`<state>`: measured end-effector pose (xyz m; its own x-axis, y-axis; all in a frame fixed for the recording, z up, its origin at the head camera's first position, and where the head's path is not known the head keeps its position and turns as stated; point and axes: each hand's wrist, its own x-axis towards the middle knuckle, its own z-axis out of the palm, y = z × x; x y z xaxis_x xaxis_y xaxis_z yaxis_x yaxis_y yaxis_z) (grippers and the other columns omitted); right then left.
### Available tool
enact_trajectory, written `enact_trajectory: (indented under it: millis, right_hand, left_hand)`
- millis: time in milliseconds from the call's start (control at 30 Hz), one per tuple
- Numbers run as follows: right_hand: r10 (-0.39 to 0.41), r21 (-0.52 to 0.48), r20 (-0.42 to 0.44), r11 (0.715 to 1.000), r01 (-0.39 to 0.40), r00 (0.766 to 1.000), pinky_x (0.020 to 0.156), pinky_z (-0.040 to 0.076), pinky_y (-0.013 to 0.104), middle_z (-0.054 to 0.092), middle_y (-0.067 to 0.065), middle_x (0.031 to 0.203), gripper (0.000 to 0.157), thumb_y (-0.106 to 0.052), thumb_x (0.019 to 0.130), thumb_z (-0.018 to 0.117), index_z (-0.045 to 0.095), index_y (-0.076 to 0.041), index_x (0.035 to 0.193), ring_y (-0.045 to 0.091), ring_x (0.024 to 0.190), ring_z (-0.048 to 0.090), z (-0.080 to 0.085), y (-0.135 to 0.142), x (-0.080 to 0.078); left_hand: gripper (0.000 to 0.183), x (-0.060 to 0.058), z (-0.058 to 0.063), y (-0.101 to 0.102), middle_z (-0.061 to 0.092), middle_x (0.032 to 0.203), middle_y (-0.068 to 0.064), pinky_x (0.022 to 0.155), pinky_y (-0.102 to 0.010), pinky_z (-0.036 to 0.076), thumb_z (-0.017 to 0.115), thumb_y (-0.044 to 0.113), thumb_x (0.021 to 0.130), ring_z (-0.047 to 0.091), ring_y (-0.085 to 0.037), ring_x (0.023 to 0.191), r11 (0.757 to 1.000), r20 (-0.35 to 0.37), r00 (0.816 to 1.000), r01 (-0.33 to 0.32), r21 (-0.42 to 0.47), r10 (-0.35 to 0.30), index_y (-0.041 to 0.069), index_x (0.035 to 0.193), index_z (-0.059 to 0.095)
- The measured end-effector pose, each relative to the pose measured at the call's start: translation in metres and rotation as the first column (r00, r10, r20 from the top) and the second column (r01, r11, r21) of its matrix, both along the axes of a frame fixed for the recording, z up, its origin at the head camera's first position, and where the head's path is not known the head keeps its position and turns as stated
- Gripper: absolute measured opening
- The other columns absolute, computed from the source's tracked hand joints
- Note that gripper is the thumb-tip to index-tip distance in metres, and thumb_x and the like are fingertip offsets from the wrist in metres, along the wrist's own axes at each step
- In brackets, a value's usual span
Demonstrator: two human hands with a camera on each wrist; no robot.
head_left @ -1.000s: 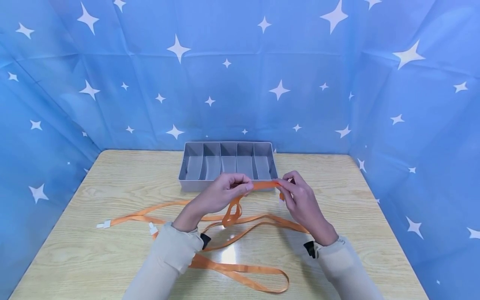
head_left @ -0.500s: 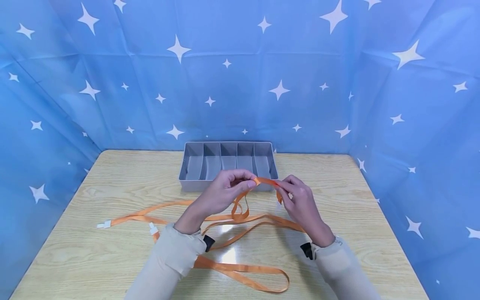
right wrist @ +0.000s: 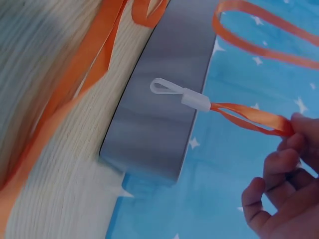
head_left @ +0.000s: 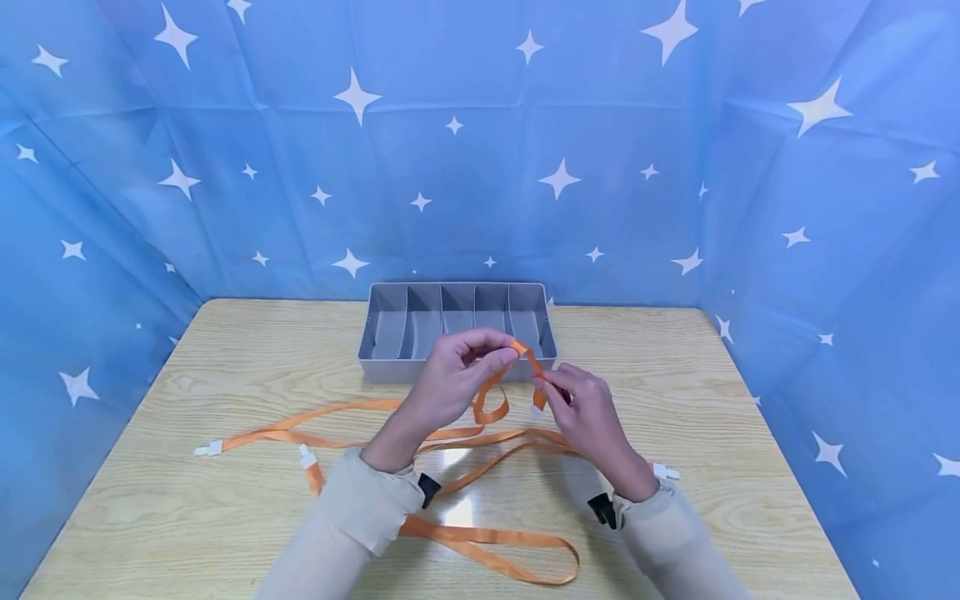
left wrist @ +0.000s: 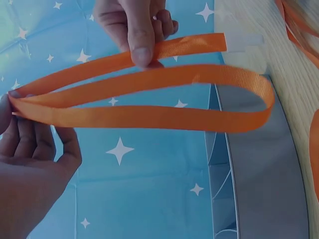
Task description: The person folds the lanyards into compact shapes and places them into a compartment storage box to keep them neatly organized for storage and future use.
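Both hands hold one orange lanyard (left wrist: 164, 119) up in the air near the tray's front. My left hand (head_left: 456, 379) pinches its folded strap between thumb and fingers, and a loop hangs from there. Lower and to the right, my right hand (head_left: 594, 421) pinches the strap close to its end. Beyond those fingertips, in the right wrist view, a white plastic clip (right wrist: 196, 99) with a small loop sticks out. Between the hands, the short stretch of strap slants down to the right.
Behind the hands stands a grey tray (head_left: 390, 371) divided into several compartments. More orange lanyards lie on the wooden table: one strap (head_left: 330, 410) runs beneath the hands, another loop (head_left: 525, 537) lies in front. White clips (head_left: 213, 448) show at their ends. A blue starry cloth (head_left: 450, 167) hangs around.
My right hand has moved left and slightly down, closer to the left hand. The left hand has shifted slightly right and up. The strap between them went from stretched level to slanting.
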<state>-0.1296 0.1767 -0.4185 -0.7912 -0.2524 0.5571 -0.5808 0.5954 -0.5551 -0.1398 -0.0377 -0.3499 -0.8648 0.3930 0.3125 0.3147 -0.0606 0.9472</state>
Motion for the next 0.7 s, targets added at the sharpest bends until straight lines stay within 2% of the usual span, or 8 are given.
enact_trajectory:
  millis: [200,367,500,700]
  right_hand:
    - [0.036,-0.064,0.042,0.997,-0.033,0.998,0.045,0.035,0.022,0.048,-0.008,0.067,0.009,-0.001,0.092,0.069,0.074,-0.007,0.089,0.005,0.054,0.041,0.001,-0.009,0.002]
    - [0.062,-0.091,0.088,0.994,-0.054,0.994,0.048,0.038,0.022,0.051,-0.008,0.069,0.011,-0.002,0.095,0.066,0.073,-0.01,0.091,0.006,0.057,0.043,0.001,-0.015,0.004]
    - [0.084,-0.127,0.123,0.99,-0.068,0.989,0.051,0.04,0.023,0.057,-0.005,0.072,0.01,-0.003,0.095,0.065,0.074,-0.008,0.095,0.008,0.061,0.048,0.001,-0.019,0.005]
    - [0.097,-0.166,0.167,0.984,-0.069,0.981,0.056,0.043,0.024,0.059,-0.006,0.074,0.011,-0.006,0.096,0.066,0.075,-0.007,0.101,0.01,0.064,0.05,0.002,-0.023,0.007]
  left_hand:
    - [0.013,0.002,0.001,0.004,0.071,0.099,-0.015,0.076,-0.03,0.056,0.064,0.003,0.096,0.066,-0.018,0.082,0.997,-0.024,0.999,-0.031,0.065,0.033,-0.005,0.104,0.071]
    - [0.017,0.003,0.003,0.005,0.069,0.102,-0.017,0.081,-0.035,0.057,0.065,0.004,0.095,0.067,-0.024,0.087,0.992,-0.026,0.998,-0.047,0.114,0.05,-0.007,0.107,0.07]
    - [0.018,0.002,0.004,0.006,0.069,0.1,-0.016,0.077,-0.032,0.057,0.067,0.006,0.095,0.065,-0.03,0.085,0.988,-0.056,0.996,-0.061,0.142,0.069,-0.006,0.107,0.071]
    - [0.016,0.003,0.005,0.009,0.068,0.1,-0.016,0.075,-0.028,0.056,0.068,0.002,0.093,0.062,-0.021,0.081,0.98,-0.06,0.992,-0.098,0.173,0.11,-0.007,0.106,0.071]
